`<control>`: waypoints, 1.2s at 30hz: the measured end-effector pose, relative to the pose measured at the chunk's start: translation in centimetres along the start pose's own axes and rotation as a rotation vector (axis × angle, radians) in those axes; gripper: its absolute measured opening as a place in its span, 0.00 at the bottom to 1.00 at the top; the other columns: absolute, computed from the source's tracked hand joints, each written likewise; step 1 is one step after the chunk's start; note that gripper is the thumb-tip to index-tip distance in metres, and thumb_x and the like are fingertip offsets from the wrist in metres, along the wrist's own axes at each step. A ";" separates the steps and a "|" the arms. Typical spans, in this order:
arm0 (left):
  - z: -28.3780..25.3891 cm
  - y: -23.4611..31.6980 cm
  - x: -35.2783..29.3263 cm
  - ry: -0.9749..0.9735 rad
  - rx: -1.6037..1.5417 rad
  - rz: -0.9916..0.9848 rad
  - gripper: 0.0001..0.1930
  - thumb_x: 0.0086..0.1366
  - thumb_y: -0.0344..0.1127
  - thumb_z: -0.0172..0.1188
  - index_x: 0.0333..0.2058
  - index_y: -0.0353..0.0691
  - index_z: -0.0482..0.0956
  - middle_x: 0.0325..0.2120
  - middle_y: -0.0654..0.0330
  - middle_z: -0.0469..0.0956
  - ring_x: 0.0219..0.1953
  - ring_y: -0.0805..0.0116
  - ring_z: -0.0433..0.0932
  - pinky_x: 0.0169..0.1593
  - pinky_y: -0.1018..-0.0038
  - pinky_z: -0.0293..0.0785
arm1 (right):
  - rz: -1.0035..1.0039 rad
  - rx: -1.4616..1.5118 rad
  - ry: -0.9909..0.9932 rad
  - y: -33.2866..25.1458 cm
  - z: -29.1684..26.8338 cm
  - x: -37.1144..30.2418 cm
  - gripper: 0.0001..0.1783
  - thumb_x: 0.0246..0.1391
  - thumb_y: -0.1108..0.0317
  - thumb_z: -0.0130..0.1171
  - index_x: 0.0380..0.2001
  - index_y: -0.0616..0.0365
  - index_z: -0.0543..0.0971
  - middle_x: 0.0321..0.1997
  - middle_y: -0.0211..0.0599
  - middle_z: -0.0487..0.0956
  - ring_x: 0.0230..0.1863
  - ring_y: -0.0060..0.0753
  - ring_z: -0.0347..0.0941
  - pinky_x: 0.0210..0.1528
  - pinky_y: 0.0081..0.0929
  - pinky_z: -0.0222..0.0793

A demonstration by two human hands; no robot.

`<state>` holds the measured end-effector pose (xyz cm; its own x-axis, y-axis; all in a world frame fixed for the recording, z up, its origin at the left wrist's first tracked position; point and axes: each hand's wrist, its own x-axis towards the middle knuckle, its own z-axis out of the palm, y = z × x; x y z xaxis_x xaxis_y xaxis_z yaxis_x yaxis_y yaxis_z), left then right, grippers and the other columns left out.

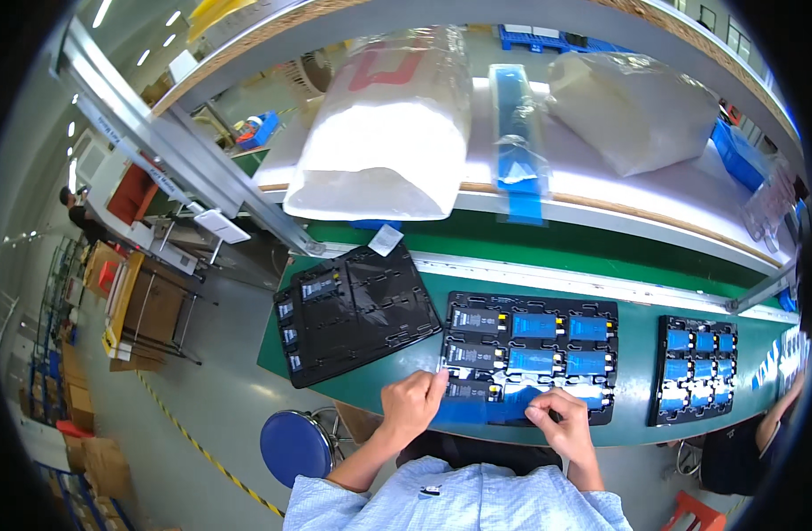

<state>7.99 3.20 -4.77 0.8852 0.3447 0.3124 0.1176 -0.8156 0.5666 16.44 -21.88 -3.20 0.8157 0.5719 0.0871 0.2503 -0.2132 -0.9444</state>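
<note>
A black molded tray [611, 350] sits in front of me on the green bench, with several flat battery packs in its pockets. The left-column packs show a black labelled face, such as the black battery pack [475, 357]; others, like the blue-covered pack [532, 361], look blue on top. My left hand [409, 405] is closed in a pinch at the tray's near left corner. My right hand [561, 420] pinches at the near edge. Between them stretches a see-through blue film [470, 412], low over the nearest row; both hands appear to grip its ends.
At left lies a tilted black tray [371, 332] with a few dark packs. Another filled tray [658, 380] is at right. A shelf above holds a white plastic bag [379, 133], blue film strips [517, 133] and a cloudy bag [632, 106]. A blue stool [295, 447] stands at left; a person's arm [778, 411] shows at far right.
</note>
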 end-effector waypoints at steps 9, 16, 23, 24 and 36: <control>1.9 -0.7 0.6 -0.099 0.235 -0.246 0.14 0.67 0.46 0.52 0.36 0.42 0.79 0.14 0.52 0.77 0.17 0.50 0.78 0.21 0.56 0.70 | 0.149 0.149 0.233 2.7 -2.5 -1.8 0.07 0.54 0.72 0.62 0.26 0.63 0.77 0.24 0.31 0.76 0.25 0.22 0.70 0.28 0.18 0.64; 2.7 -3.8 -0.4 -0.284 0.020 -0.202 0.21 0.68 0.49 0.49 0.52 0.44 0.76 0.19 0.47 0.78 0.21 0.48 0.79 0.29 0.57 0.74 | 0.280 0.330 0.608 7.4 -4.5 0.2 0.09 0.60 0.66 0.60 0.28 0.58 0.73 0.23 0.22 0.72 0.23 0.11 0.64 0.25 0.12 0.59; 3.1 -2.5 -1.5 -0.361 -0.076 -0.196 0.24 0.67 0.45 0.52 0.55 0.37 0.72 0.17 0.48 0.77 0.19 0.50 0.78 0.26 0.60 0.73 | 0.292 0.298 0.614 9.8 -6.2 -0.2 0.09 0.59 0.67 0.61 0.30 0.59 0.74 0.22 0.22 0.73 0.22 0.11 0.65 0.24 0.12 0.61; 3.2 -2.1 -1.7 -0.376 -0.089 -0.174 0.24 0.66 0.45 0.52 0.55 0.35 0.72 0.16 0.48 0.76 0.19 0.50 0.78 0.26 0.60 0.73 | 0.293 0.291 0.599 9.7 -6.8 -0.3 0.08 0.58 0.66 0.61 0.30 0.58 0.74 0.22 0.22 0.73 0.21 0.12 0.65 0.24 0.12 0.61; 3.6 -0.5 0.1 -0.217 -0.021 0.037 0.18 0.62 0.44 0.61 0.46 0.42 0.80 0.13 0.58 0.76 0.15 0.63 0.76 0.22 0.68 0.70 | 0.318 0.304 0.045 5.5 -0.5 7.9 0.09 0.58 0.67 0.61 0.34 0.63 0.77 0.25 0.24 0.77 0.24 0.11 0.69 0.26 0.13 0.64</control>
<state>9.63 1.96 -7.71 0.9651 0.2049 0.1630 0.0762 -0.8154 0.5739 24.46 -18.92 -7.55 0.8508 0.4791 -0.2158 -0.1762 -0.1267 -0.9762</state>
